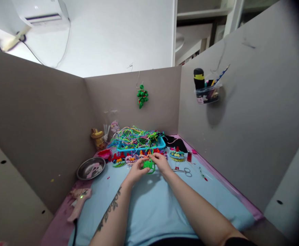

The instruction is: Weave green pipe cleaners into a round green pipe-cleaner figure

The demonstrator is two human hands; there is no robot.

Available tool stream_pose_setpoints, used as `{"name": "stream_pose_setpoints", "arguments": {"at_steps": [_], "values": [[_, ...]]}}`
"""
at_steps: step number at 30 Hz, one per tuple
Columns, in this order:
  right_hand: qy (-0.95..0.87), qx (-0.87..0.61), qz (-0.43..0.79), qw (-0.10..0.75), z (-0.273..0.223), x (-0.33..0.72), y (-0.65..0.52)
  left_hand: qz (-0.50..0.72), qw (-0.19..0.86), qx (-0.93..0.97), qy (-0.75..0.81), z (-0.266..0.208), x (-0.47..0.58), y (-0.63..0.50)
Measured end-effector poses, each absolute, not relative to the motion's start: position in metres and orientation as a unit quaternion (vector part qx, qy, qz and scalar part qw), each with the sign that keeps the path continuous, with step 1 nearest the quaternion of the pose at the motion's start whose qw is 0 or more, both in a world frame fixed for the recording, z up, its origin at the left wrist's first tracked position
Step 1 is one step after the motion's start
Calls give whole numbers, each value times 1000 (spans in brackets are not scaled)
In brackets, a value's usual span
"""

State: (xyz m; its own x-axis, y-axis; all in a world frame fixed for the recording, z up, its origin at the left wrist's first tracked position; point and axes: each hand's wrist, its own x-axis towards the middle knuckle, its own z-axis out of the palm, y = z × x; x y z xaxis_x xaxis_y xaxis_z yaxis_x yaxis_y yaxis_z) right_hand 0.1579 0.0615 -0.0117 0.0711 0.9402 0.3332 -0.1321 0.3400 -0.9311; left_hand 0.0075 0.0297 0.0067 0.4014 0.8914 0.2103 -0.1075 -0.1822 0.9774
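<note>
Before the blue tray (127, 150): left hand (136, 169) grips green piece (147, 165); right hand (161, 162), fingertips nearly together, at its upper edge.

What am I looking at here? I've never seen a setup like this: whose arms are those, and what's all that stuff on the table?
There is no machine here, just a person's bare hands. The single picture comes from a camera worn on their head, looking forward and down. The left hand and right hand hold a small bright-green piece between them. Beyond them, a blue tray is heaped with colourful strands. Scissors lie on the pale blue cloth to the right; a metal bowl and a pink tool with a green light are at the left.
</note>
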Motion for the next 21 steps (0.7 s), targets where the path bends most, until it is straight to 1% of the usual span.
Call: {"name": "stream_pose_setpoints", "arguments": {"at_steps": [3, 8, 16, 21], "values": [[-534, -384, 434, 616, -14, 159, 65, 486, 545, 605, 318, 1, 5, 38], [-548, -389, 409, 617, -19, 157, 68, 534, 482, 599, 351, -9, 1, 49], [-554, -405, 388, 616, -20, 156, 67, 509, 446, 639, 366, -13, 0, 50], [-572, -382, 462, 559, -14, 160, 64, 496, 435, 661, 357, -12, -1, 49]]}}
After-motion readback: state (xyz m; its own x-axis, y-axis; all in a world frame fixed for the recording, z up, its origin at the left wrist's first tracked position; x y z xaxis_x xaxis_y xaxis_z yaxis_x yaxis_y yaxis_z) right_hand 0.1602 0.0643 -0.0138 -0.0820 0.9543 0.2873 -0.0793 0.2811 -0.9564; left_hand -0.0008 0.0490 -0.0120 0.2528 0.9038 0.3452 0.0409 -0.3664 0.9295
